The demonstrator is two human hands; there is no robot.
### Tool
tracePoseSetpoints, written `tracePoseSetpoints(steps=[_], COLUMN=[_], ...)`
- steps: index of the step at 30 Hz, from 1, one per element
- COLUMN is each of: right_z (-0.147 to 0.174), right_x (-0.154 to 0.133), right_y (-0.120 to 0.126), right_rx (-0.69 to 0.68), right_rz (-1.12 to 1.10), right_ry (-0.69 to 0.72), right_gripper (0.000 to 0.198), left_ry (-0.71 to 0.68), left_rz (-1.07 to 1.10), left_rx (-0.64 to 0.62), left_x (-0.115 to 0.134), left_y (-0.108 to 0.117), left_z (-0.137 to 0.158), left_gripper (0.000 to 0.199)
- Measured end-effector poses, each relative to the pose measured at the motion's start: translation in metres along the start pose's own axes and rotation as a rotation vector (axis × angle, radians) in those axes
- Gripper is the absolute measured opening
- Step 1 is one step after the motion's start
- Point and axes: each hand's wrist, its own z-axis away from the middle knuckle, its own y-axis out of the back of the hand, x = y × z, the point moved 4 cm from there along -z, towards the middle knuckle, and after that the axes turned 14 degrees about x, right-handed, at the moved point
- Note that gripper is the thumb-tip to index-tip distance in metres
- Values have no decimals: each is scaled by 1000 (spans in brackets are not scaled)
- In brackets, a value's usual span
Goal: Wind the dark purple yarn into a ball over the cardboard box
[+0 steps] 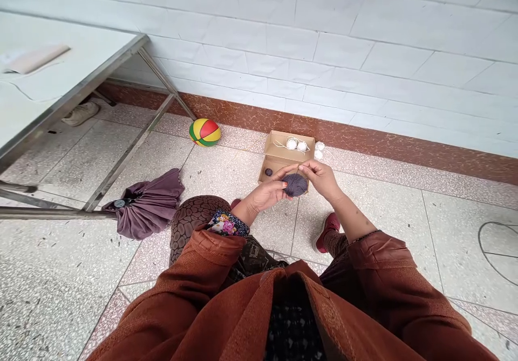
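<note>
A dark purple-grey ball of yarn (pixel 296 185) rests in my left hand (pixel 267 192), whose fingers curl round its left side. Just above the ball, the thumb and fingertips of my right hand (pixel 319 177) are pinched together near my left index fingertip. Whatever the pinch holds is too fine to make out clearly. Beneath both hands an open cardboard box (pixel 267 144) lies on the floor, partly hidden by them. A small dark ball (pixel 268 172) sits in its near part, and white yarn balls (pixel 292 143) with loose strands lie in its far part.
More white balls (pixel 319 150) sit at the box's right side. A striped ball (pixel 205 132) is by the wall near a metal-framed table (pixel 117 48). A folded purple umbrella (pixel 151 204) lies left of my knee. A wire loop (pixel 485 242) is at far right.
</note>
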Motion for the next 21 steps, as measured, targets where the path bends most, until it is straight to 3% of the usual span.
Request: tracePoseSetpoints(steps=[4,9,16,21], right_z=[7,16,25,30], right_x=[8,7,-8,-32], right_y=[-21,-34,-39,-28], right_rx=[-92,-214,-307,-379], right_rz=[65,135,120,-42], right_ry=[30,97,190,213], right_gripper=[27,26,30,34], left_ry=[-60,-135,-119,-151], left_rz=[93,211,175,120], left_rx=[39,267,512,555], left_x=[10,15,7,4], left_y=[-1,12,34,37], left_z=[2,-6,-12,-14], left_gripper=[64,50,40,38])
